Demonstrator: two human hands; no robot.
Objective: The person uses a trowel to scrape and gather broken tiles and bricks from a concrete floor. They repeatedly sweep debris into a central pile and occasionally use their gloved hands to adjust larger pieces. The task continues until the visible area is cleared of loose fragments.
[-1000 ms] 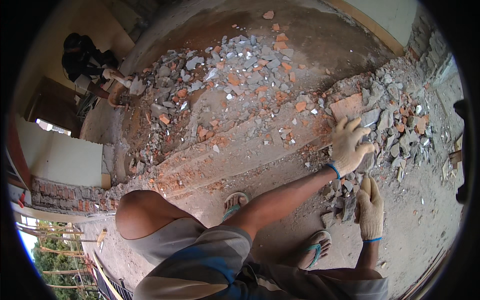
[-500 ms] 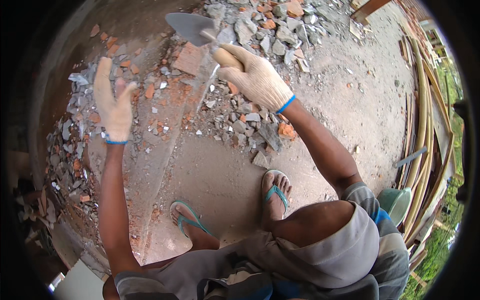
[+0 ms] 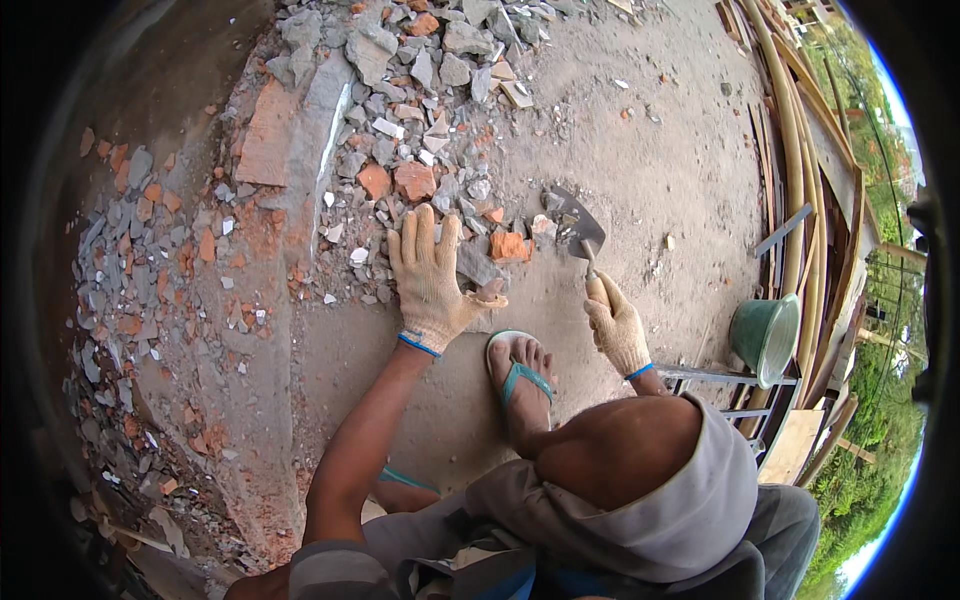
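Observation:
My left hand (image 3: pixel 432 285), in a cream knitted glove with a blue cuff, is open with its fingers stretched out at the near edge of a rubble heap (image 3: pixel 415 110). Grey chunks and an orange brick piece (image 3: pixel 511 247) lie just beyond its thumb. In a matching glove, my right hand (image 3: pixel 618 330) grips the wooden handle of a trowel (image 3: pixel 580 222). The trowel's grey metal blade points away from me, low over the ground to the right of the brick piece. Small grey crumbs show at the blade's left side.
A green bucket (image 3: pixel 765 340) stands at the right, by a metal ladder-like frame (image 3: pixel 730 375) and long bamboo poles (image 3: pixel 800 190). More broken rubble (image 3: pixel 130 260) covers the left side. My sandalled foot (image 3: pixel 524 378) is close behind the heap.
The view has shifted to the right. My right hand has brought the trowel down and nearer, right of the heap. My left hand has moved right, from the left-hand rubble to the middle heap.

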